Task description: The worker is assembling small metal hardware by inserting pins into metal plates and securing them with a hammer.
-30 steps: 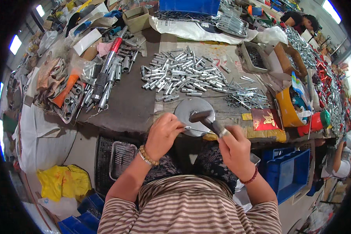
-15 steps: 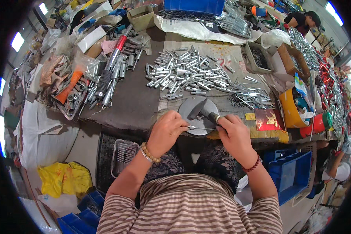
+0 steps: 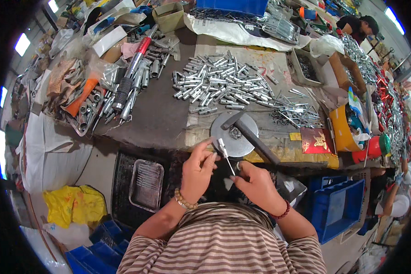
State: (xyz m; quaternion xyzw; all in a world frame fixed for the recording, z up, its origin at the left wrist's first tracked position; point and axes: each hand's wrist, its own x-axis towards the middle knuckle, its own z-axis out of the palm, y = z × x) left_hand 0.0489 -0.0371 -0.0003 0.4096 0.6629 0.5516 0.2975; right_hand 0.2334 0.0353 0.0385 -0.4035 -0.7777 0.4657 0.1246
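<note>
My right hand [image 3: 259, 185] pinches the lower end of a thin metal rod [image 3: 229, 165], which slants up and to the left. At the rod's upper end is a short silver metal tube [image 3: 222, 147]. Close to the tube's left side, my left hand [image 3: 198, 170] has its thumb and fingers apart and does not grip it. A hammer [image 3: 258, 140] lies with its head on a round grey metal plate [image 3: 221, 129], its handle pointing toward me at the right. Small bits sit by the hammer head on the plate.
Beyond the plate lies a pile of silver tubes [image 3: 223, 82], with thin rods [image 3: 301, 114] to its right. Tools and an orange-handled item [image 3: 83, 98] crowd the left. A yellow container [image 3: 344, 128] stands right. Below are a metal tray [image 3: 146, 185] and blue crate [image 3: 338, 208].
The hammer has left my right hand and now rests on the plate. Both hands have drawn back toward me. The rod has swung from level to steep, and my left fingers have opened from it.
</note>
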